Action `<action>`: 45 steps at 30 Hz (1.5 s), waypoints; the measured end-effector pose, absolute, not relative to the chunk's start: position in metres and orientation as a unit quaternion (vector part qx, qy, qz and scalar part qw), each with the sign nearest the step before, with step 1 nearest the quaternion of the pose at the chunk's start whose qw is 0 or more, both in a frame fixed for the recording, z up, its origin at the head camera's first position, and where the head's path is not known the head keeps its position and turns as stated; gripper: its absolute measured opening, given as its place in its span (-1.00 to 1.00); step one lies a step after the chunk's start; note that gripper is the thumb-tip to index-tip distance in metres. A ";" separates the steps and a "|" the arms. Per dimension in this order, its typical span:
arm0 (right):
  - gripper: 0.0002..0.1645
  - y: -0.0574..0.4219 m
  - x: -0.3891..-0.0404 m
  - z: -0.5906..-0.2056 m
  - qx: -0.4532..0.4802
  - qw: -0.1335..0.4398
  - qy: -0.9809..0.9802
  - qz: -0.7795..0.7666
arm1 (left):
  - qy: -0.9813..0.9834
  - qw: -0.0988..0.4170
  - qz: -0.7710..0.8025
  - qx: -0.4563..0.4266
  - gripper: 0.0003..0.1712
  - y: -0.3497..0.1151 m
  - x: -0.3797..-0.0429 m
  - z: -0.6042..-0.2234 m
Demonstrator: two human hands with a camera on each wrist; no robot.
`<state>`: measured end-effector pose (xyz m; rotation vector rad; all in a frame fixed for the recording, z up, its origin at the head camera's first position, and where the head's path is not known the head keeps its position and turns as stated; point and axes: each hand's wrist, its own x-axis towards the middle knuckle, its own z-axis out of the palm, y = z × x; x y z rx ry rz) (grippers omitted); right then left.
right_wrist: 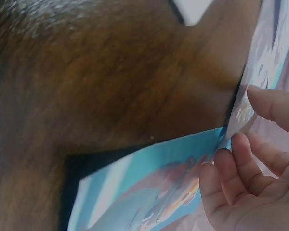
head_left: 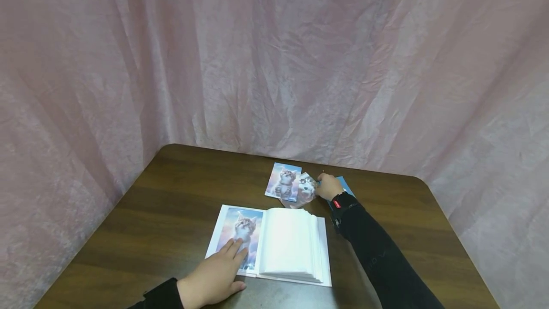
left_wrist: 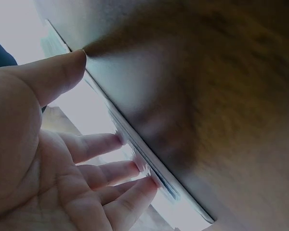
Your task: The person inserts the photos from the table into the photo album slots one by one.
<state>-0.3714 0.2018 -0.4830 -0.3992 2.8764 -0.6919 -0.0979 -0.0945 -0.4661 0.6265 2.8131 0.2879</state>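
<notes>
An open white photo album lies on the brown table, a kitten picture in its left page. My left hand rests fingers spread on that picture's lower part, thumb off the album's near edge; the left wrist view shows its fingertips at the page. Beyond the album, my right hand reaches over loose picture cards. In the right wrist view its thumb overlaps a pale kitten card, and its bent fingers touch the corner of a blue card. Thumb and fingertips stand apart.
Another kitten card partly covers the pale kitten card left of my right hand. The table has rounded far corners. A pink curtain hangs behind it.
</notes>
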 end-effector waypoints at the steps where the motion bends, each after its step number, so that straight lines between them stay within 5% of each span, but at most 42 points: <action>1: -0.43 0.202 -0.372 -0.485 -0.131 0.075 0.961 -0.233 | 0.964 0.122 0.098 0.213 -0.13 -0.094 -0.098 -0.466; 26: -0.83 0.208 -0.374 -0.487 -0.078 0.019 0.942 -0.325 | 0.965 0.116 0.086 0.217 -0.12 -0.089 -0.100 -0.467; 32: -0.82 0.215 -0.376 -0.472 -0.035 -0.019 0.936 -0.350 | 0.965 0.110 0.097 0.218 -0.09 -0.085 -0.098 -0.466; 45: -0.72 0.238 -0.371 -0.447 -0.012 0.002 0.923 -0.384 | 0.958 0.075 0.116 0.251 -0.07 -0.065 -0.103 -0.462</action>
